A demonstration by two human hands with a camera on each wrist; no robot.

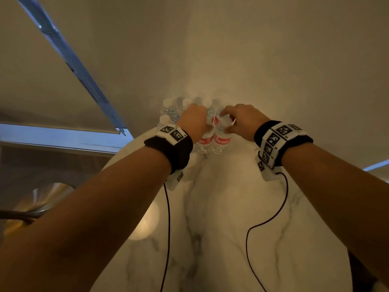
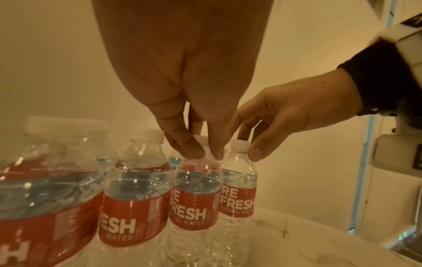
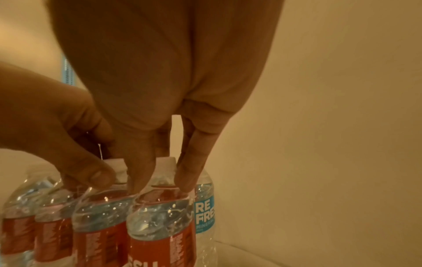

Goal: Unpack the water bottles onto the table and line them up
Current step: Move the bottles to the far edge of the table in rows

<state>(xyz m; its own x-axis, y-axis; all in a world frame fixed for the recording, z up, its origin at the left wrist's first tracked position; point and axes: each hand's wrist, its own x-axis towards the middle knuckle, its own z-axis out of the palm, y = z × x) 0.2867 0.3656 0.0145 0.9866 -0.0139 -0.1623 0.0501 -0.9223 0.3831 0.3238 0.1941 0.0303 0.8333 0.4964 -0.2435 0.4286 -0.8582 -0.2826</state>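
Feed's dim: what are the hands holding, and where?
Both hands pinch the clear plastic wrap at the necks of two neighbouring front bottles.

A cluster of water bottles (image 1: 203,131) is set upright in rows at the far end of the table (image 1: 231,228), close against the wall (image 1: 231,49). The left hand (image 1: 194,121) and right hand (image 1: 242,120) are placed side by side over the nearest bottles' tops.

The head camera looks steeply down from above over both forearms at the white marble-patterned table (image 1: 221,218). Each wrist camera sits close, facing along its fingers. All three share the clear red-labelled plastic water bottles (image 2: 194,198).
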